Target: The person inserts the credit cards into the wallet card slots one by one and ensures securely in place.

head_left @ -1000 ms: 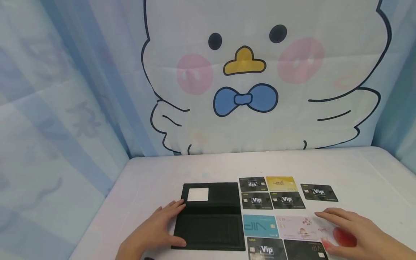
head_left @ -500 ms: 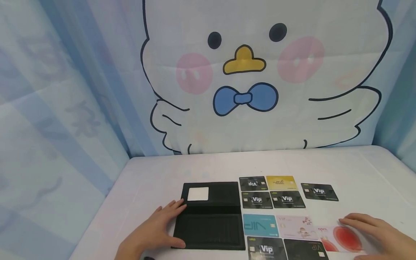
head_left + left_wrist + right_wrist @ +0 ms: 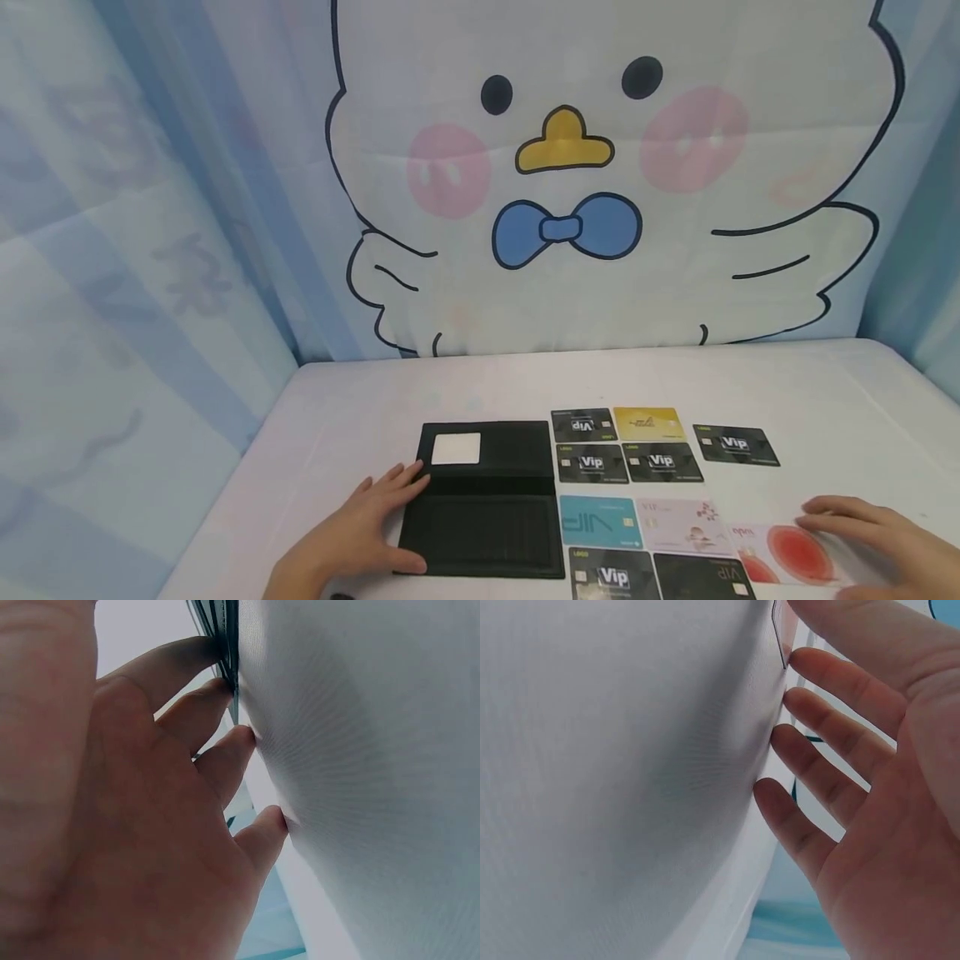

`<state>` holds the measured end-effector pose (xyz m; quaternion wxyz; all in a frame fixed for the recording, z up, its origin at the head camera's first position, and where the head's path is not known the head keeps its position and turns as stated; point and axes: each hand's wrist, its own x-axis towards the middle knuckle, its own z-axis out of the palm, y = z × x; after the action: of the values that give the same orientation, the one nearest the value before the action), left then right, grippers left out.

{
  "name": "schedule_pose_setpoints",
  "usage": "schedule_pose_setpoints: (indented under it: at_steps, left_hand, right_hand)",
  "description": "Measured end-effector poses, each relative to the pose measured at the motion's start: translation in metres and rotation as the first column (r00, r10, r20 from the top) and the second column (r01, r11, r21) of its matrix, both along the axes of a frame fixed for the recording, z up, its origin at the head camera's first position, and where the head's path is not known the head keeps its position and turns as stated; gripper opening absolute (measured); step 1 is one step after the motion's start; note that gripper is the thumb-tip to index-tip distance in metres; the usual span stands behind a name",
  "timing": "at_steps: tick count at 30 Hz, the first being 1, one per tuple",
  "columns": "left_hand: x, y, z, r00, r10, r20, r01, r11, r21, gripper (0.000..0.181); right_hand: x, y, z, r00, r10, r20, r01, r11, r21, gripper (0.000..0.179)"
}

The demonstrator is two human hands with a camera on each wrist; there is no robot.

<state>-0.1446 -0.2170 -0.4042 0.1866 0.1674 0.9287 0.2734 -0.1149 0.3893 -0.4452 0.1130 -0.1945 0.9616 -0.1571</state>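
Note:
A black wallet (image 3: 480, 533) lies open and flat on the table, with a white square in its upper half. My left hand (image 3: 360, 525) rests at its left edge, fingers spread and thumb at the lower left corner. In the left wrist view, fingertips of the left hand (image 3: 161, 802) touch the wallet's edge (image 3: 217, 626) and the cloth. On the right, my right hand (image 3: 888, 546) has relaxed, slightly bent fingers beside a white card with red circles (image 3: 798, 552). Fingertips of the right hand (image 3: 877, 802) touch the tablecloth in the right wrist view; nothing is gripped.
Right of the wallet lie several cards: black Vip cards (image 3: 615, 575), a gold card (image 3: 648, 423), a teal card (image 3: 600, 522) and a pink card (image 3: 684, 525). One black card (image 3: 737, 445) sits apart. A printed curtain (image 3: 562, 292) hangs behind the table.
My right hand has drawn back to the right, off the red-circled card, uncovering it beside the pink card. The left hand has stayed at the wallet.

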Motion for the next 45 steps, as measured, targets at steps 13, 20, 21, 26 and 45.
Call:
schedule_pose_setpoints:
  at_steps: [13, 20, 21, 26, 45]
  left_hand:
    - [-0.001, -0.002, 0.004, 1.0, -0.001, -0.016, 0.001, 1.0, 0.0, 0.101]
    - [0.0, -0.002, 0.002, 1.0, -0.008, -0.003, 0.008, 1.0, 0.014, 0.1]
    - [0.001, -0.002, 0.001, 1.0, -0.01, -0.002, 0.01, 1.0, 0.015, 0.1]
    - [0.002, -0.002, 0.001, 1.0, -0.014, -0.008, 0.015, 1.0, 0.018, 0.1]
    - [0.003, -0.003, 0.002, 1.0, -0.022, -0.017, 0.023, 0.999, 0.026, 0.1]
  right_hand:
    - [-0.007, -0.009, 0.011, 0.992, -0.124, 0.012, 0.124, 0.992, -0.027, 0.055]
    - [-0.01, -0.006, 0.008, 0.985, -0.139, 0.1, 0.142, 0.99, -0.024, 0.056]
    - [-0.01, -0.005, 0.008, 0.986, -0.135, 0.102, 0.139, 0.99, -0.026, 0.056]
    - [-0.008, -0.006, 0.008, 0.985, -0.135, 0.106, 0.14, 0.99, -0.036, 0.061]
    - [0.005, -0.015, 0.008, 0.971, -0.193, 0.138, 0.201, 0.979, -0.044, 0.058]
